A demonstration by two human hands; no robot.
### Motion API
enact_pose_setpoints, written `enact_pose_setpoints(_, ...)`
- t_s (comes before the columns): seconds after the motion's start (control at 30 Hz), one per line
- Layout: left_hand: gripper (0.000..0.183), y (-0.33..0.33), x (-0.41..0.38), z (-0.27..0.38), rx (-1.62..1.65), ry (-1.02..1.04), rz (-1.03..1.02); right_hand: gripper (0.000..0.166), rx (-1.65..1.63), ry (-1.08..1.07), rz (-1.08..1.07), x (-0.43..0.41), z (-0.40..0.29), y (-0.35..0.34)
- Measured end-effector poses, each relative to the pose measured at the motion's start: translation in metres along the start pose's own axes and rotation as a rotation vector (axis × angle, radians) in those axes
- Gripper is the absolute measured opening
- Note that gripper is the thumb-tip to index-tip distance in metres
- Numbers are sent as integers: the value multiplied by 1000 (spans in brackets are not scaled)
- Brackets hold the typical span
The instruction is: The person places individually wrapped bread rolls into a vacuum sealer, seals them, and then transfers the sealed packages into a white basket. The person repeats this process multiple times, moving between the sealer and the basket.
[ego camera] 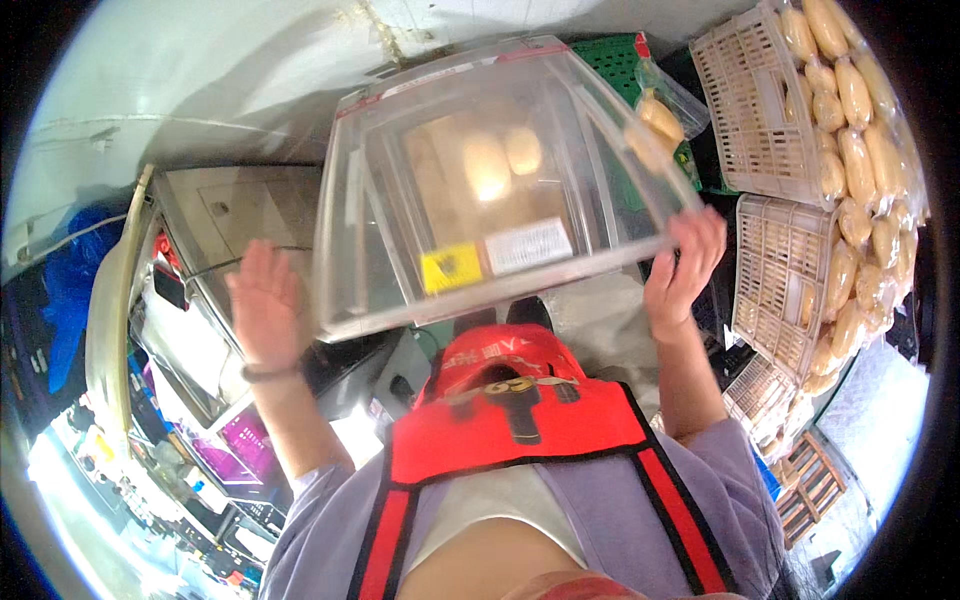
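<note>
In front of me is a clear plastic box-like cover (517, 274), tilted and slightly blurred, with a yellow label (451, 268) and a white label bearing writing (529, 245). Through it show a pale brown board and two pale yellow, roundish loaf-like food items (486, 161). My right hand (690, 259) grips the cover's near right corner, fingers over the edge. My left hand (266, 304) is raised beside the near left corner, palm flat and fingers extended; whether it touches the cover is unclear.
White plastic crates (780, 277) with bagged yellow, elongated food items (855, 161) are stacked on the right. A green crate (607, 56) stands behind the cover. To the left are a metal-topped surface (240, 202), a phone-like dark object (169, 286) and a purple basket (244, 442).
</note>
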State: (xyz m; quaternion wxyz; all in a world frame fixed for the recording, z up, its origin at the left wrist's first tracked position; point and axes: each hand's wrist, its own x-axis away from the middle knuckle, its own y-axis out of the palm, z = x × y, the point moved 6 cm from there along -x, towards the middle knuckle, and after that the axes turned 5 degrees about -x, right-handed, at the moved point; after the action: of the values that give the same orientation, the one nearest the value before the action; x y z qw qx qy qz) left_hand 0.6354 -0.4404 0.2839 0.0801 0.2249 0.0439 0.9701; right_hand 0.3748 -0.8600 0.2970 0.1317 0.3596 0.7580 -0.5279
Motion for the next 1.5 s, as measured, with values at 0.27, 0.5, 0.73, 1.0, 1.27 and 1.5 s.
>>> enact_pose_setpoints(0.27, 64, -3, -24, -227, -505, -270, 547, 34, 31, 280, -474, 168, 41, 51)
enact_pose_setpoints(0.5, 66, -24, -29, -281, -712, -631, 1032, 37, -20, 956, -62, 189, 149, 129)
enact_pose_setpoints(0.73, 58, -21, -30, -276, -966, -660, 1106, 55, 253, 1498, -321, 143, 137, 158)
enact_pose_setpoints(1.0, 54, -16, -28, -266, -1047, -650, 1077, 47, 353, 1493, -301, 150, 140, 161)
enact_pose_setpoints(1.27, 52, -19, -27, -274, -1042, -722, 1018, 50, 371, 1461, -360, 143, 136, 162)
enact_pose_setpoints(1.5, 54, -21, -32, -278, -960, -629, 939, 51, 355, 1429, -359, 155, 146, 166)
